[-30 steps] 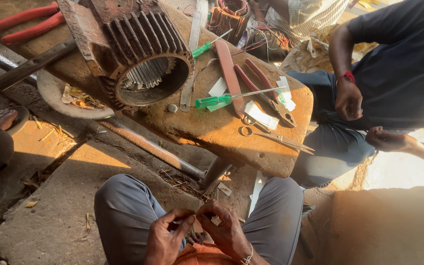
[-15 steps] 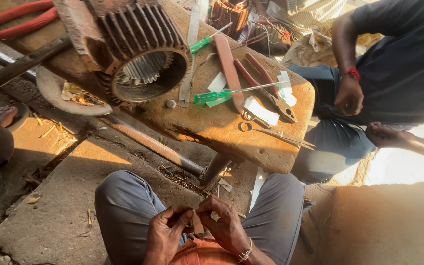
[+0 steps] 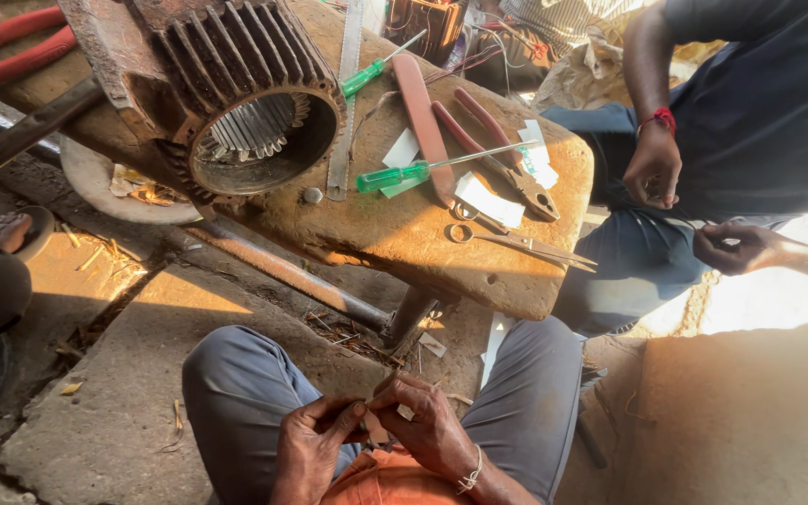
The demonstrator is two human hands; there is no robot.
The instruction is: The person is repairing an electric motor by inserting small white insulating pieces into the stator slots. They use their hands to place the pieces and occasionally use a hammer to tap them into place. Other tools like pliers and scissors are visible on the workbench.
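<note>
- At the bottom centre of the frame, the left hand (image 3: 315,449) and right hand (image 3: 432,432) meet over the lap, fingers curled and pinched shut on a small pale strip (image 3: 376,427) held between them.
- A thin bracelet (image 3: 469,472) sits on the right wrist; grey trousers (image 3: 236,393) frame both hands.
- Above, the rusty desk (image 3: 404,234) carries scissors (image 3: 516,245), a green-handled screwdriver (image 3: 423,171), red-handled pliers (image 3: 488,140) and white paper pieces (image 3: 490,199).
- At upper left, a finned motor stator housing (image 3: 245,122) rests on the desk.
- At the right, another person's hands (image 3: 652,168) hold a thin wire.
</note>
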